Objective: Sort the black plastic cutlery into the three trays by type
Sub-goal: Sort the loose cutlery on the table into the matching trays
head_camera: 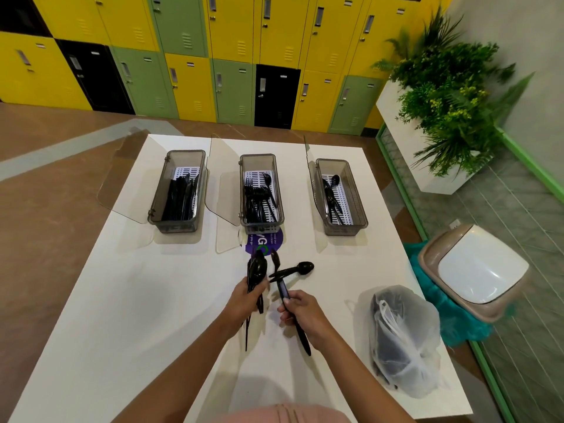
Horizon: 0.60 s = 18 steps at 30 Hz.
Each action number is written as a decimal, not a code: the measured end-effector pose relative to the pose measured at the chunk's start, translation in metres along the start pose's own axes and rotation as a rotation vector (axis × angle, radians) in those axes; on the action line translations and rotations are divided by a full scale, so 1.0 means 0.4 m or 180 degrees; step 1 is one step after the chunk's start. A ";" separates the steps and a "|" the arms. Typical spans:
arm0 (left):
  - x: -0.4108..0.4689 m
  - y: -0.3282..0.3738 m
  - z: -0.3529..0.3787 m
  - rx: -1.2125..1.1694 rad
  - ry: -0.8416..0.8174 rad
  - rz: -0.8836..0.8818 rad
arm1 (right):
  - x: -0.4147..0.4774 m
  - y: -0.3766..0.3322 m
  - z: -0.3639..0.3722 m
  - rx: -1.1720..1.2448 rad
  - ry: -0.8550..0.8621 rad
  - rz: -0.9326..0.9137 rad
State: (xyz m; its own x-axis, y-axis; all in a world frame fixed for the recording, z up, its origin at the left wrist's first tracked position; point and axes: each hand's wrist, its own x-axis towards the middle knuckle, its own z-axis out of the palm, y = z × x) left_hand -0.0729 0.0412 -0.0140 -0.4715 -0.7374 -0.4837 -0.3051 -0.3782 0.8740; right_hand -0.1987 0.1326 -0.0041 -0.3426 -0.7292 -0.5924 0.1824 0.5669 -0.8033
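Three grey trays stand in a row on the white table (122, 300). The left tray (158, 206) holds knives, the middle tray (279, 206) forks, the right tray (357, 203) a few spoons. My left hand (244, 297) grips a bundle of black spoons (257, 270), bowls pointing away from me. My right hand (302, 312) holds a single black cutlery piece (283, 291) by its handle, its far end crossing a loose spoon (297, 268) beside the bundle.
A translucent plastic bag (403, 340) with dark contents lies at the table's right. The trays' clear lids stand open to their left. A purple sticker (271, 241) sits before the middle tray. A lidded bin (476, 270) and a planter (442, 96) stand right of the table.
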 end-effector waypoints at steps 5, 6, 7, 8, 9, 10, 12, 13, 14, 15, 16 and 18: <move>-0.007 0.025 0.001 -0.0625 0.0165 0.0028 | -0.013 -0.005 0.024 -0.0140 -0.0404 -0.0232; -0.008 0.027 0.000 -0.0704 0.0179 0.0027 | -0.014 -0.007 0.027 -0.0157 -0.0449 -0.0258; -0.006 0.027 -0.001 -0.0787 0.0205 0.0015 | -0.016 -0.009 0.031 -0.0164 -0.0489 -0.0278; -0.007 0.027 -0.004 -0.0865 0.0242 -0.0006 | -0.017 -0.012 0.035 -0.0174 -0.0530 -0.0288; -0.007 0.026 -0.006 -0.0914 0.0280 -0.0027 | -0.018 -0.014 0.040 -0.0190 -0.0568 -0.0290; -0.008 0.026 -0.008 -0.0933 0.0313 -0.0048 | -0.019 -0.015 0.043 -0.0238 -0.0587 -0.0281; -0.012 0.024 -0.012 -0.0906 0.0385 -0.0095 | -0.016 -0.012 0.048 -0.0397 -0.0541 -0.0247; -0.012 0.021 -0.015 -0.0906 0.0434 -0.0112 | -0.011 -0.008 0.048 -0.0505 -0.0440 -0.0250; -0.013 0.021 -0.017 -0.0905 0.0497 -0.0122 | -0.003 -0.004 0.045 -0.0618 -0.0284 -0.0267; -0.014 0.020 -0.021 -0.0877 0.0558 -0.0128 | 0.004 -0.002 0.042 -0.0689 -0.0111 -0.0277; -0.016 0.021 -0.025 -0.0848 0.0598 -0.0134 | 0.015 0.000 0.038 -0.0721 0.0088 -0.0268; -0.015 0.018 -0.036 -0.0858 0.0659 -0.0194 | 0.040 0.001 0.028 -0.0816 0.0609 -0.0247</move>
State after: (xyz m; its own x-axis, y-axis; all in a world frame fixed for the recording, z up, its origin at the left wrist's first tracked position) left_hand -0.0603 0.0349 -0.0041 -0.2728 -0.7964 -0.5397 -0.0849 -0.5389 0.8381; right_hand -0.1938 0.1167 -0.0146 -0.5178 -0.7026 -0.4881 -0.0808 0.6081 -0.7897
